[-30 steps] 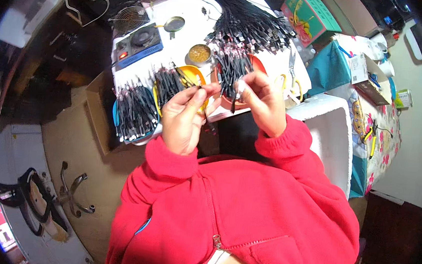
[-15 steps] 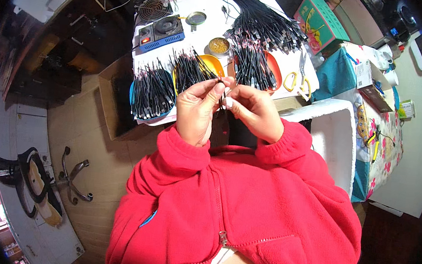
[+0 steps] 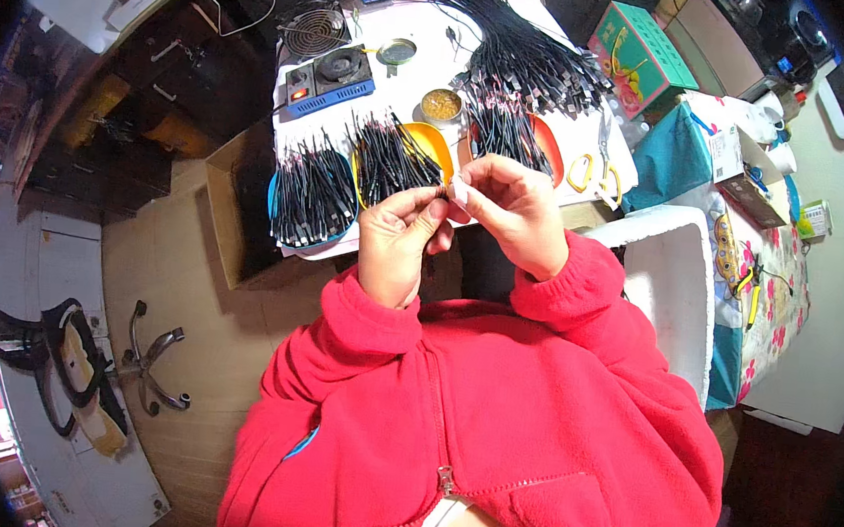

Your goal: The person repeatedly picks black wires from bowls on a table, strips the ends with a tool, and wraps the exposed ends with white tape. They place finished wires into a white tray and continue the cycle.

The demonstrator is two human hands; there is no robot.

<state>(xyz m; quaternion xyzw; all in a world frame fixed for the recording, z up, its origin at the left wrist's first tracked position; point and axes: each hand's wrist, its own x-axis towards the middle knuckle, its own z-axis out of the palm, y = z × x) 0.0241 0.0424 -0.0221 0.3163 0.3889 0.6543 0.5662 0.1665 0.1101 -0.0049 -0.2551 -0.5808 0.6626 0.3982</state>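
Note:
In front of my chest, above the table's near edge, both hands meet at the fingertips. My left hand (image 3: 396, 239) is closed in a pinch on a thin black cable (image 3: 443, 194), most of it hidden by the fingers. Closed too, my right hand (image 3: 519, 212) pinches at the same spot; a pale bit shows at its fingertips, and I cannot tell whether it is a nail or a small part. Just beyond lie bundles of short black cables (image 3: 313, 194) in a blue tray, more cables (image 3: 391, 160) in a yellow tray (image 3: 430, 144), and others by an orange tray (image 3: 549, 152).
At the back stand a blue hot plate (image 3: 329, 83) with a red light, a round tin (image 3: 441, 106) of amber bits and a shallow dish (image 3: 396, 52). A large cable heap (image 3: 521, 46) lies far right, scissors (image 3: 599, 169) nearer. A white foam box (image 3: 677, 276) stands at my right.
My right hand has shifted up slightly and its fingers have closed in on my left fingertips. My left hand has tipped lower, and the cable ends hanging between the hands no longer show.

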